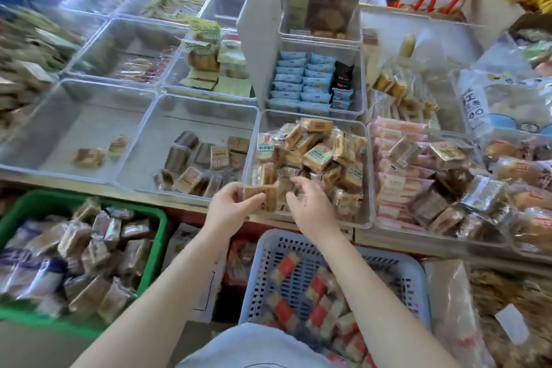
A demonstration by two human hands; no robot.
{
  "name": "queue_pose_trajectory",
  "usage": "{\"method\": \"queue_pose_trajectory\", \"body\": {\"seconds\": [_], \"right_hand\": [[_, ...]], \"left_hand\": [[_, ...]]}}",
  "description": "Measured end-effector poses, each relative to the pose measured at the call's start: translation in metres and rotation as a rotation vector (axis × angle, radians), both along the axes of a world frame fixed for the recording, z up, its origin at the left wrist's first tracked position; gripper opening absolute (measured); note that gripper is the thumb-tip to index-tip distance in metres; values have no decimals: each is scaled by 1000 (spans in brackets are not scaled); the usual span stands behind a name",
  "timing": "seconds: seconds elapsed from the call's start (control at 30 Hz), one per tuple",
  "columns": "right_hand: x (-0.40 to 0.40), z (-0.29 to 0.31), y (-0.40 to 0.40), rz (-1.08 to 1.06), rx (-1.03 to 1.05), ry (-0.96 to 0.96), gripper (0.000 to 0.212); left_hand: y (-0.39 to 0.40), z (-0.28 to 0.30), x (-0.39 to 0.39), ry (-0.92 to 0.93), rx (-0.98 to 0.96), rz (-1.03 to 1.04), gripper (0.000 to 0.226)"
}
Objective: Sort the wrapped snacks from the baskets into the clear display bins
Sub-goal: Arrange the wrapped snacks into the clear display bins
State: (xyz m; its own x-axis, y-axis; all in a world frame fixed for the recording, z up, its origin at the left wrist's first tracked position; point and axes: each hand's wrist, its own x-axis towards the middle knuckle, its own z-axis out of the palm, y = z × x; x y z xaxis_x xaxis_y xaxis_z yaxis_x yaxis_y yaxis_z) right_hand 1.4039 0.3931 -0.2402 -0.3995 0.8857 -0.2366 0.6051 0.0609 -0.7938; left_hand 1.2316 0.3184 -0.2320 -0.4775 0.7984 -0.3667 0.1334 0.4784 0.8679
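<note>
Nearest, a blue basket (397,275) holds red-and-tan wrapped snacks, beside a green basket (155,236) of brown ones. Above them the left hand (230,209) pinches a tan wrapped snack (258,196) at the near rim of a heaped clear bin (369,176); the right hand (310,206) hovers loosely curled, seemingly empty. Packets look light, crinkly, slippery, probably crumbly: pinch the edges. Label print is too blurred to read.

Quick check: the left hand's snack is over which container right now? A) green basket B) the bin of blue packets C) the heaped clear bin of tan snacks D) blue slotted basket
C: the left hand holds a tan wrapped snack at the near edge of the heaped clear bin.
</note>
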Motion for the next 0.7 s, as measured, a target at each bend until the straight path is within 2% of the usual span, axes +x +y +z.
{"method": "queue_pose_trajectory", "body": {"seconds": [0.1,0.2,0.27,0.33,0.4,0.53,0.6,0.7], "right_hand": [[-30,-35,-7,270,273,-298,48],[-40,-57,-18,415,322,-572,54],[-40,-61,-24,435,380,-655,55],[-42,-61,-25,436,386,-688,55],[-43,-62,-24,443,382,-708,55],[-42,-62,-23,448,363,-706,57],[-42,-58,-22,475,325,-689,60],[-37,-40,-21,457,219,-538,61]], "left_hand": [[-6,-11,-54,118,10,93,28],[2,-17,-98,253,43,130,30],[12,-25,-121,398,27,91,30],[20,-37,-137,466,-32,46,32],[26,-47,-147,455,-123,-6,38],[31,-48,-143,413,-350,-156,64],[30,-37,-128,516,-320,-202,64],[26,-12,-88,617,-129,-258,49]]}}
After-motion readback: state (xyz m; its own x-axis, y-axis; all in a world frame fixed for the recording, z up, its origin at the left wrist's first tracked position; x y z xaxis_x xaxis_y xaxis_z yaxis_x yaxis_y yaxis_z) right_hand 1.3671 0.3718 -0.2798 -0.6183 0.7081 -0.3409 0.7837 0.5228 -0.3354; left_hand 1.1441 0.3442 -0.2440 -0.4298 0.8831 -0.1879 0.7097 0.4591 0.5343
